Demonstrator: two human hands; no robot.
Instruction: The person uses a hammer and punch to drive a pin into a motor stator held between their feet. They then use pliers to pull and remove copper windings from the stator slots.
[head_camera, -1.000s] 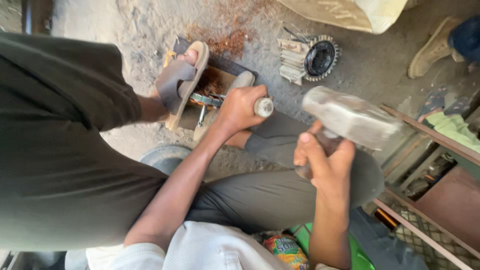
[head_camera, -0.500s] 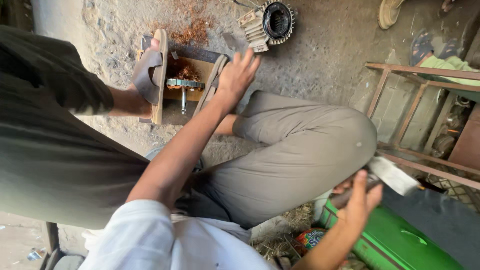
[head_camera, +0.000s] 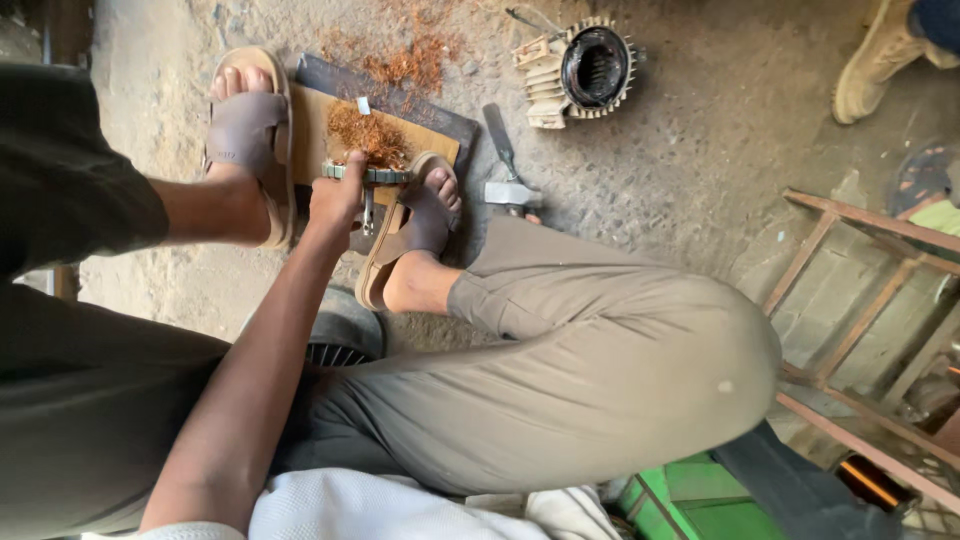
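Gone from view is the right hand, which half a second ago hung low at the right with the hammer; no telling now how it stands. And the left hand has shifted off the edge of the board and down onto the toothed metal piece, fingers curled close around its left end, holding it flat across the wooden board.

That metal piece lies crosswise between the two feet, with a short stem pointing down from its middle. Just above it on the board sits a heap of reddish copper wire shreds, and more of the same is scattered on the concrete floor beyond the board's far edge.

Both feet pin the board: the left foot in its sandal on the board's left side, the right foot's sandal on the lower right corner, toes just beside the metal piece.

Right of that foot, a hammer lies on the floor, head toward the knee. Further up sits a finned motor housing, open end facing the camera. Top right, another person's shoe is planted on the floor. A rusty metal frame stands at the right, and a green box sits at the bottom edge.
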